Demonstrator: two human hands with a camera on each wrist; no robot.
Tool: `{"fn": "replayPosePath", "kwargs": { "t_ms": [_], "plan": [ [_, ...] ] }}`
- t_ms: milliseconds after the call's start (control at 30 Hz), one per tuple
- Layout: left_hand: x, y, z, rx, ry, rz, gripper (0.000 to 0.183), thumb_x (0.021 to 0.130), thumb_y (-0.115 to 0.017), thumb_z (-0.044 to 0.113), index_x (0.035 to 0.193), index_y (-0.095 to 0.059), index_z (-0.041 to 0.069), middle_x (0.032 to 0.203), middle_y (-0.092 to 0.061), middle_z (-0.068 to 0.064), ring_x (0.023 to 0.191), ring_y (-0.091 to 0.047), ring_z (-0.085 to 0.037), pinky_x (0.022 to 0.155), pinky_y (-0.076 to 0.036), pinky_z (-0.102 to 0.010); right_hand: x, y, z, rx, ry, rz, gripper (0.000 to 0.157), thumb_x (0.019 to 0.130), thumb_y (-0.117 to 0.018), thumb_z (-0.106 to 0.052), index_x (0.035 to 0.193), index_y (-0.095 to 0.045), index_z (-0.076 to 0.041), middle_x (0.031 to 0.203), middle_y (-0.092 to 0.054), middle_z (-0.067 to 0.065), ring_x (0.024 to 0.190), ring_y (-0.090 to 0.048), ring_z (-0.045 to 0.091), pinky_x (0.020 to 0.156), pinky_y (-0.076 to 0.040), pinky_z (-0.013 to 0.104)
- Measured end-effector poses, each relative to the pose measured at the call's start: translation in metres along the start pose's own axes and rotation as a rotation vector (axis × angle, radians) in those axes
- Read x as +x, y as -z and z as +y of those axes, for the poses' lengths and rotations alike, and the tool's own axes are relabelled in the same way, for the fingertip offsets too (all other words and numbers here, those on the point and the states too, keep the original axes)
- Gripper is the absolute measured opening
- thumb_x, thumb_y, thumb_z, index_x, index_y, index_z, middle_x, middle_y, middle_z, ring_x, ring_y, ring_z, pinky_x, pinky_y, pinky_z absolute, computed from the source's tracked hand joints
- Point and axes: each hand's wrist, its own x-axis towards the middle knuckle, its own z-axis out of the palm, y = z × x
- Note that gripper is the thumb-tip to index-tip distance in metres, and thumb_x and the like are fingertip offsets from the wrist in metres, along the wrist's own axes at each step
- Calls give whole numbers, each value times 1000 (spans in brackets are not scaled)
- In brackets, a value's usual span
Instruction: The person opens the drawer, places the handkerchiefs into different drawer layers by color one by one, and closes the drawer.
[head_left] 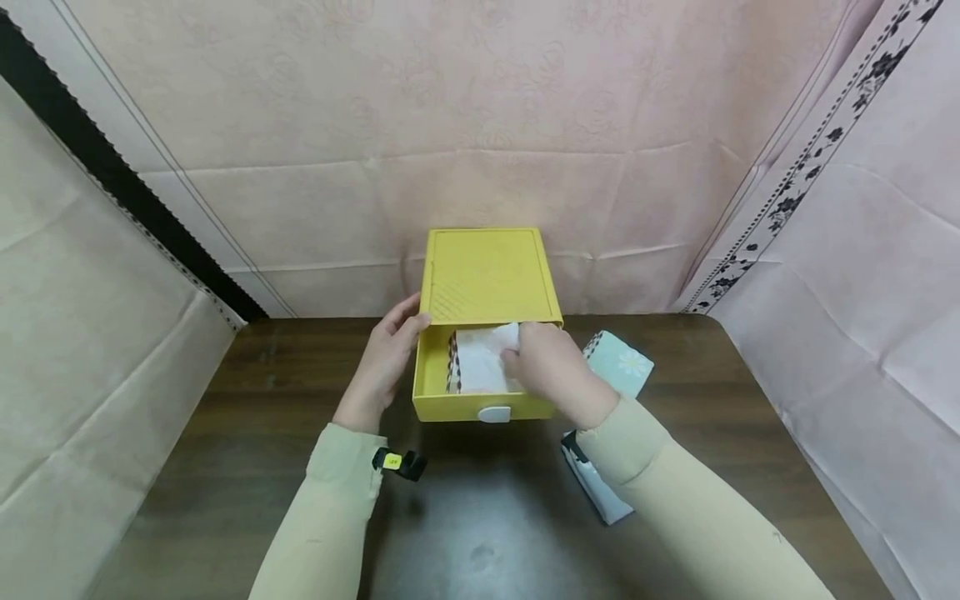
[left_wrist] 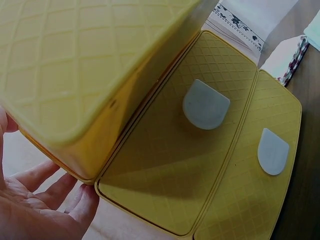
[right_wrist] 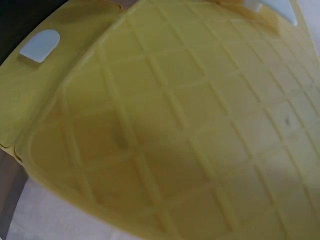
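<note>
A yellow drawer box [head_left: 487,275] stands at the table's far edge with its top drawer [head_left: 450,407] pulled out. In the drawer lies a white folded cloth [head_left: 480,367] with a brown-patterned edge. My right hand [head_left: 551,362] reaches in from the right, gripping the cloth's right part with curled fingers; the fingertips are hidden. My left hand [head_left: 386,354] rests against the box's left side, its thumb at the front corner. The left wrist view shows its fingers [left_wrist: 60,192] fairly straight along the side. The drawer's waffle-patterned underside [right_wrist: 165,125] fills most of the right wrist view.
Two more drawer fronts with white knobs [left_wrist: 206,105] sit below the pulled-out one. Right of the box lies a mint piece with a white flower [head_left: 622,362]. A pale blue folded piece [head_left: 596,483] lies nearer, partly under the right sleeve. White curtains [head_left: 300,208] surround the table.
</note>
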Motion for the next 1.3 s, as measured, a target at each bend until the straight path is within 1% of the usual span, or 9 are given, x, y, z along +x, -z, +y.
{"fn": "replayPosePath", "kwargs": {
  "t_ms": [67,200,333,467,600,933,1033,1200,1300],
  "plan": [
    [1,-1,-1,1,0,2,53,93,-60,45,143,-45,34,140,-47,3,123,-48,-22,107,-32,-47,-4,2,1,-4,8,34,28,94,-63,-28,102,-60,-2,78,-58,10,67,-54,24,60,-46,33],
    [2,-1,0,7,-5,4,53,93,-59,45,143,-45,35,141,-46,3,124,-47,-22,107,-33,-47,-12,10,3,-8,25,119,26,92,-66,-30,96,-59,-5,75,-57,8,67,-54,24,59,-46,32],
    [3,-1,0,2,-11,3,53,93,-60,45,143,-45,35,141,-46,3,125,-46,-22,107,-32,-47,-18,20,7,32,47,215,27,89,-71,-27,103,-61,-6,80,-63,7,67,-56,22,59,-49,30],
    [3,0,0,9,-8,5,53,93,-59,46,143,-45,36,141,-46,3,125,-46,-21,107,-32,-47,-19,26,14,81,66,264,27,90,-70,-26,106,-62,-6,89,-68,8,73,-61,22,63,-52,34],
    [4,0,-1,21,-4,10,53,93,-59,47,143,-45,36,141,-46,4,125,-46,-20,107,-33,-47,-19,28,21,119,70,275,27,90,-69,-29,106,-62,-8,91,-70,6,78,-63,22,67,-51,36],
    [3,0,-2,23,-8,8,53,93,-59,48,143,-45,37,142,-45,4,125,-46,-21,107,-32,-49,-24,30,36,226,72,287,31,90,-69,-36,107,-64,-11,89,-68,0,83,-62,19,71,-50,36],
    [2,0,-3,23,-7,6,53,93,-59,48,143,-44,37,141,-46,4,125,-46,-21,107,-32,-49,-29,33,46,286,54,295,33,90,-68,-41,105,-64,-12,89,-67,0,83,-62,18,70,-51,36],
    [2,-1,-3,21,-10,5,52,94,-58,47,143,-45,37,140,-47,3,124,-47,-21,106,-33,-48,-43,35,70,401,4,313,43,88,-62,-56,104,-65,-16,91,-67,1,83,-60,19,68,-50,37],
    [3,0,-4,22,-10,4,52,94,-58,47,143,-45,37,139,-48,3,124,-47,-21,106,-34,-48,-52,31,84,479,-28,291,47,87,-60,-60,106,-64,-18,92,-65,1,82,-59,20,67,-51,38]
  ]
}}
